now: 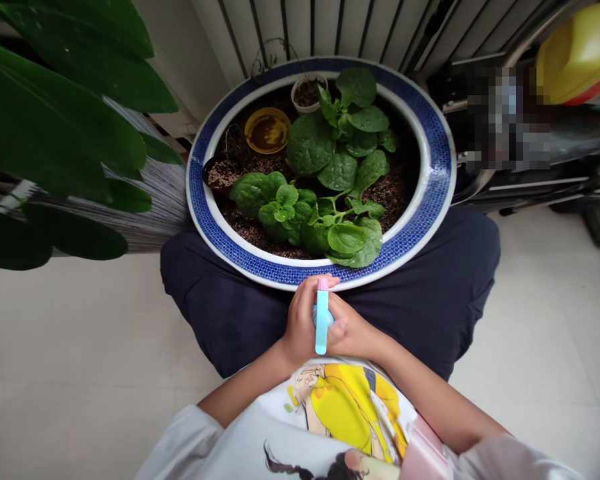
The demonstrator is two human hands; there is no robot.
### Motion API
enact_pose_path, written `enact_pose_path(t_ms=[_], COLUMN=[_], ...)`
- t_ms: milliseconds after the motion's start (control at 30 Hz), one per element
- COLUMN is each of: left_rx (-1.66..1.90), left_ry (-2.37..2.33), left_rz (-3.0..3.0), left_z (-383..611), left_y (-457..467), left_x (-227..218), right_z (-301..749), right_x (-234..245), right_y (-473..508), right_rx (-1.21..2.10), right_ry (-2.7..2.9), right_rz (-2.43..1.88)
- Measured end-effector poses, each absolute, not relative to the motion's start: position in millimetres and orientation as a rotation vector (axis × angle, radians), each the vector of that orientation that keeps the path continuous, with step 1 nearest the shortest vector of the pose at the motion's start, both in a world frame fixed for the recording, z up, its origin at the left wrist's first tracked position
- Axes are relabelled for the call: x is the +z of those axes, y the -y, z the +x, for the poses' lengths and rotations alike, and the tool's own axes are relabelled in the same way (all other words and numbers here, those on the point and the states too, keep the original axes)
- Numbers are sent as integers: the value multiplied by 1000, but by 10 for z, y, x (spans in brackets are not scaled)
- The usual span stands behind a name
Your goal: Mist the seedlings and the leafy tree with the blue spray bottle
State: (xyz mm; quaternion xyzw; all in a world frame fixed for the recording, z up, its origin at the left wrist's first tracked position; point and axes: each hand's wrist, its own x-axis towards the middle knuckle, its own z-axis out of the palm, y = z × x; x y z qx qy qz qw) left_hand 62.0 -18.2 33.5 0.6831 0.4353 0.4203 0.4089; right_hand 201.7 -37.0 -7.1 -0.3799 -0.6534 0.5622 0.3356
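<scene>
A small spray bottle (pixel 322 323) with a light blue head and a pink nozzle is seen from above, its nozzle facing the pot. My left hand (pixel 299 328) wraps round it from the left. From the other side my right hand (pixel 354 329) closes on it, fingers curled near the trigger. The bottle's body is hidden between the hands. Just beyond them stands a large round pot (pixel 440 153) with a blue patterned rim. Leafy green plants (pixel 313 143) grow in its dark soil, and some leaves look wet.
Inside the pot are a yellow dish (pixel 267 131), a white cup of soil (pixel 307 92) and a dark little pot (pixel 223 172). Big leaves (pixel 60 127) hang at the left. A white slatted panel (pixel 325 30) rises behind. At upper right is a yellow container (pixel 577 53) by metal bars.
</scene>
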Motion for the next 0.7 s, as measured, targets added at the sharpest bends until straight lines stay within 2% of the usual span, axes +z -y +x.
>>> enact_pose_path(t_ms=[133,233,433,700], left_rx=[823,707,629,730], left_ry=[-880,-885,-1111,-1193], left_rz=[1753,1823,1965,1900], left_z=[383,240,176,209], left_y=[166,143,79,162], left_x=[306,311,392,342], right_z=[2081,2108,2075,2038], right_x=[-58,-20,-25,-84], right_y=[354,331,389,420], right_rx=[1493,1497,1461,1275], right_ry=[1712,1754,1643,1651], right_rz=[-948,-902,-946,-1011])
